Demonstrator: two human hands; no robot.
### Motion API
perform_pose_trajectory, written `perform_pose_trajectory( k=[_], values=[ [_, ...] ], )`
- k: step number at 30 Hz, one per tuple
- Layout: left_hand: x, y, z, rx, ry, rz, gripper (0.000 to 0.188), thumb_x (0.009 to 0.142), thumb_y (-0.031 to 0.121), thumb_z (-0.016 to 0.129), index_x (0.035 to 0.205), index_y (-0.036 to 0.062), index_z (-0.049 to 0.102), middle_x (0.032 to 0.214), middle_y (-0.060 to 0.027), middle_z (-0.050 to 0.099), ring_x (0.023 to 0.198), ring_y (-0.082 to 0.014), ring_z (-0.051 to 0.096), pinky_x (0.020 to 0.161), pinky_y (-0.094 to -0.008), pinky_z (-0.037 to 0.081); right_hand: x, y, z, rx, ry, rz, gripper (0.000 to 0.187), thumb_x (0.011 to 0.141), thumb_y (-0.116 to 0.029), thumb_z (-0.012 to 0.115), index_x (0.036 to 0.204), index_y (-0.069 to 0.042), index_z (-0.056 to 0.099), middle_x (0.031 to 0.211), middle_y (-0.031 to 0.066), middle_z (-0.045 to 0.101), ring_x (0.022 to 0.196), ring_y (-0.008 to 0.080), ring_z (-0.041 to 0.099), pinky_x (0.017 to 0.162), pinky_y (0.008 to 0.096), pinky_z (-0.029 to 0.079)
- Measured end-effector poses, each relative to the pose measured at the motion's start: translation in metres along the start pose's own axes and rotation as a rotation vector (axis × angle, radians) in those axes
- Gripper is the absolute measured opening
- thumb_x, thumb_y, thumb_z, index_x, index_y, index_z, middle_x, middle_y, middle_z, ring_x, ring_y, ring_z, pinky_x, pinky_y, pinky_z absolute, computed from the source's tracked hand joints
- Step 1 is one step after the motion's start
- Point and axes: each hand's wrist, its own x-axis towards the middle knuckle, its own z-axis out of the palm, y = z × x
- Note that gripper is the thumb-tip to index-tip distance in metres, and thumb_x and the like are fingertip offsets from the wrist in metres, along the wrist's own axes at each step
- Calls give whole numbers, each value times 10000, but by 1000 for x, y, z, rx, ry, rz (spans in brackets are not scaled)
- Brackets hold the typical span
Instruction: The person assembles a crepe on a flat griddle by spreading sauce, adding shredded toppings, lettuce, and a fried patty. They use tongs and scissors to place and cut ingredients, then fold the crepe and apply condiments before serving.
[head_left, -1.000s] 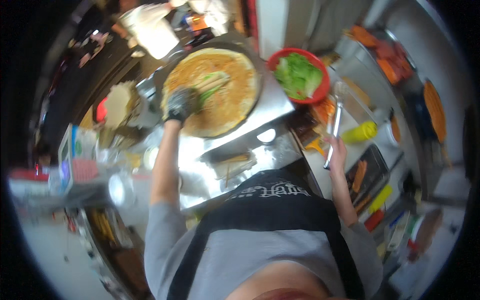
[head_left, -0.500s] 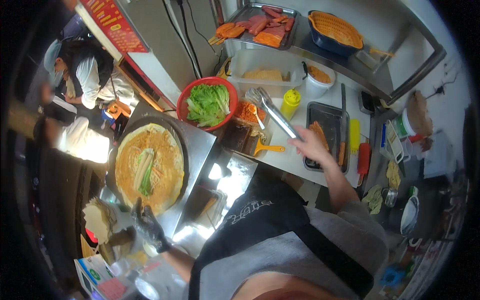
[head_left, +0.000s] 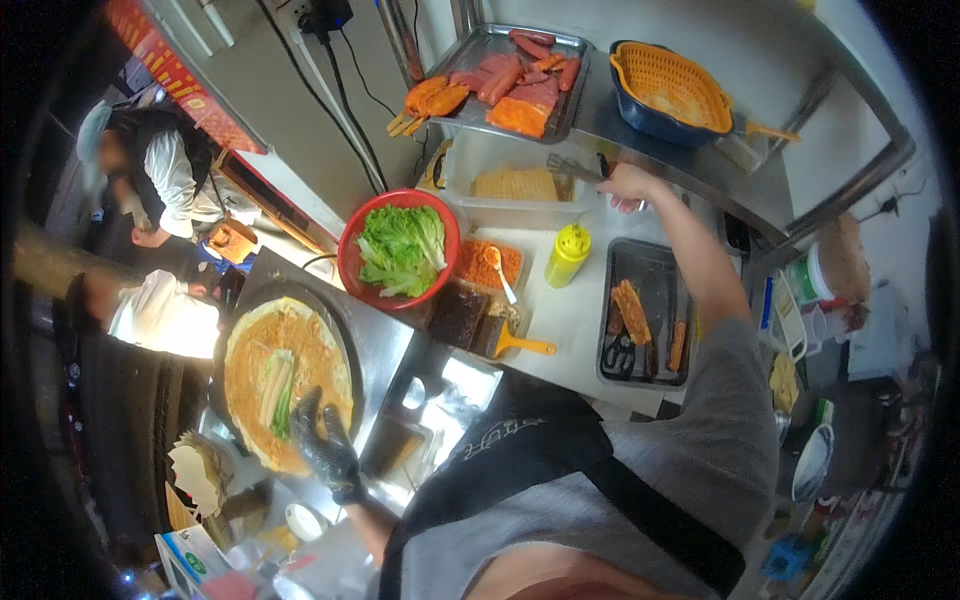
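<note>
Gripping the metal tongs (head_left: 575, 169), the right hand (head_left: 632, 187) has its fingers wrapped around the handle end, the tips over the far right part of a clear plastic tub (head_left: 530, 214) with pale yellow sheets (head_left: 515, 184) in it! Over on the left, the gloved left hand (head_left: 330, 450) holds nothing, fingers spread, at the near right edge of the pancake (head_left: 322, 365); whether it touches, I can't tell. That pancake lies on the round dark griddle (head_left: 342, 318), green-and-white filling (head_left: 277, 395) on top.

And it's crowded here! A yellow squeeze bottle (head_left: 569, 256) stands on the counter (head_left: 555, 310) just in front of the tub, while the metal shelf (head_left: 590, 110) looms close beyond the right hand, carrying a meat tray (head_left: 490, 45) and an orange basket (head_left: 672, 75). The right arm cuts past a dark tray (head_left: 655, 258) of browned pieces. Between griddle and tub sits a red bowl (head_left: 449, 225) of lettuce (head_left: 403, 248), an orange-handled tool (head_left: 525, 345) lying nearer the body.
</note>
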Motion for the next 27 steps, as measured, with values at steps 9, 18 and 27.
perform_pose_trajectory(
  k=[9, 18, 27],
  values=[
    [45, 65, 61, 87, -166, 79, 225, 804, 34, 598, 1025, 17, 638, 1045, -149, 635, 1008, -301, 571, 910, -391, 423, 89, 20, 23, -62, -172, -23, 400, 884, -297, 531, 797, 91, 575, 644, 136, 580, 482, 222, 577, 446, 336, 498],
    [67, 93, 102, 55, -237, 93, 238, 795, 58, 632, 1032, 32, 648, 1049, -144, 632, 1034, -302, 561, 911, -387, 428, 56, 47, 11, 217, -245, -49, 325, 915, -295, 523, 1027, 10, 532, 723, 51, 564, 485, 122, 534, 413, 260, 456],
    [75, 118, 114, 55, -294, 177, 276, 771, 58, 634, 1046, 43, 644, 1062, -143, 630, 1024, -305, 573, 895, -394, 436, 13, 35, 3, 323, -268, -145, 323, 924, -213, 504, 1170, -9, 547, 750, 24, 576, 531, 87, 546, 440, 217, 441]
  ],
)
